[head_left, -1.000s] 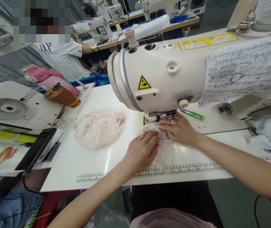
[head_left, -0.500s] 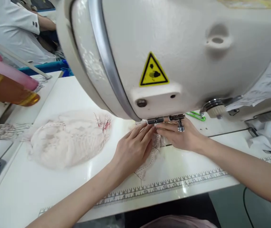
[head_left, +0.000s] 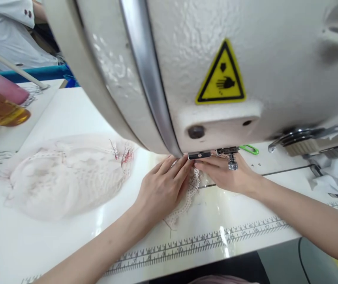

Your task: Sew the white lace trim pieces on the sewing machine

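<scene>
My left hand (head_left: 161, 189) lies flat, fingers stretched forward and together, pressing a small piece of white lace (head_left: 183, 203) onto the white sewing table (head_left: 68, 114). My right hand (head_left: 226, 175) comes in from the right with its fingers extended onto the same lace, fingertips meeting the left ones under the presser foot (head_left: 198, 155) of the cream sewing machine (head_left: 204, 67). A ring shows on one right finger. The fingertips and the needle area are partly hidden by the machine head.
A heap of pale pink lace pieces (head_left: 65, 175) lies on the table at left. A printed ruler (head_left: 198, 242) runs along the front edge. Green snips (head_left: 248, 149) lie behind the machine. A pink and amber bottle (head_left: 0, 104) lies at far left; another person's white sleeve (head_left: 6, 31) is behind.
The view has dipped and closed in on the machine head, which now fills the top. Both hands stay on the lace under the presser foot, barely shifted.
</scene>
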The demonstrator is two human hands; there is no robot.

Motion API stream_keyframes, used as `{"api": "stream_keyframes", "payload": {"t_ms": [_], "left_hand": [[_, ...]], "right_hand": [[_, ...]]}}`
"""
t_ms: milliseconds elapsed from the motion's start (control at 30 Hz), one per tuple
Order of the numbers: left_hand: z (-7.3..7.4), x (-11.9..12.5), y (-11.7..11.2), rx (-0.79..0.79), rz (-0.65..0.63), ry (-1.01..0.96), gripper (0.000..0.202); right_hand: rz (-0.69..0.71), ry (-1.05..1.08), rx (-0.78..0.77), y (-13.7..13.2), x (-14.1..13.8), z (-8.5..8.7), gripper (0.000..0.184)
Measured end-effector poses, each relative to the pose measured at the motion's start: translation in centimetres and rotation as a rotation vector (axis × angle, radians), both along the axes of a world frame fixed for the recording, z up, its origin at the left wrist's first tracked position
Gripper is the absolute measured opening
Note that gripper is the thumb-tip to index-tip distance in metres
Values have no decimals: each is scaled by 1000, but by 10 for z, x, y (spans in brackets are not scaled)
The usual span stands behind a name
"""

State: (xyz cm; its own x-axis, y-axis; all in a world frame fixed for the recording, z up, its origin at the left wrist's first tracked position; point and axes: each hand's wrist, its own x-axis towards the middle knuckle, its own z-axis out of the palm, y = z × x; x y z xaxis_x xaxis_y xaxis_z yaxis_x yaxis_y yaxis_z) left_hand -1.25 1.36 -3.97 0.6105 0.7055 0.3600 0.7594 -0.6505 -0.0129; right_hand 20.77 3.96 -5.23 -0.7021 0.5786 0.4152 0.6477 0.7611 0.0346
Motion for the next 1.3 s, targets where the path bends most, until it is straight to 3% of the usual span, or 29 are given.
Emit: {"api": "stream_keyframes", "payload": {"t_ms": [167, 500, 733, 867, 933, 1033, 1100, 1133, 1233, 1300], "left_hand": [[0, 0, 0, 7, -3, -12, 42], [3, 2, 1, 70, 5, 20, 39], [1, 4, 1, 40, 6, 5, 40], [12, 3, -2, 113, -9, 52, 36], [25, -4, -7, 156, -75, 78, 31], [41, -23, -23, 201, -323, 170, 41], [43, -37, -38, 213, -456, 255, 50], [41, -42, -46, 217, -475, 280, 46], [33, -47, -63, 197, -374, 194, 21], [32, -41, -66, 103, -202, 0, 17]], "right_hand": [[19, 40, 29, 4, 0, -4, 30], [78, 77, 155, 9, -4, 8, 20], [115, 146, 179, 10, -4, 4, 18], [125, 146, 193, 8, -4, 6, 19], [118, 129, 200, 5, -3, 9, 21], [91, 65, 175, 0, -2, 13, 25], [72, 26, 162, -2, 0, 14, 28], [73, 26, 164, -2, 0, 14, 28], [125, 47, 127, 0, 3, 10, 34], [177, 63, 59, 1, 6, 7, 37]]}}
